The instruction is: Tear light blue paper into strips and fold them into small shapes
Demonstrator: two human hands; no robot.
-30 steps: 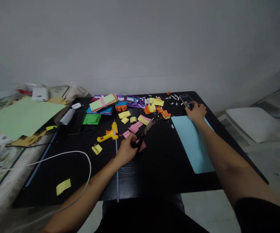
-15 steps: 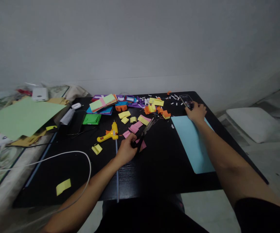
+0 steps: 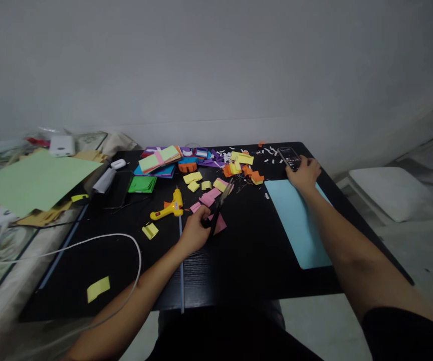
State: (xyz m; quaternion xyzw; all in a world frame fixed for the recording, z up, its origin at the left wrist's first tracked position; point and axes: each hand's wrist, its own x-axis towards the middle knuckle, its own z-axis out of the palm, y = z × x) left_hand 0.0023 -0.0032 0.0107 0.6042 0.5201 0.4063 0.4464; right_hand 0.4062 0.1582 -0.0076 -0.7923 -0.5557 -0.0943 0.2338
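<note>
My left hand (image 3: 196, 231) is closed round the black handles of a pair of scissors (image 3: 223, 197). The blades point away from me, over pink paper pieces (image 3: 211, 197). Just left of this hand lies a yellow glue gun (image 3: 175, 204) with a long glue stick (image 3: 182, 281) running from its back towards the table's front edge. At the far right, my right hand (image 3: 305, 174) has thumb and fingers about the lower end of a phone (image 3: 289, 156) with a lit screen. Under that wrist and forearm is a light blue sheet (image 3: 295, 220).
Folded yellow (image 3: 242, 158) and orange paper pieces (image 3: 257, 177) and white scraps lie at the back of the black table (image 3: 246, 260). Stacked coloured papers (image 3: 160, 159) and a green bundle (image 3: 142, 184) are back left. A white cable (image 3: 136, 245) loops over my left forearm. A white stool (image 3: 385, 193) stands right.
The scissors have turned slightly to the left, their blades now more upright. The fingers of my right hand have shifted a little at the phone, which has stayed in place.
</note>
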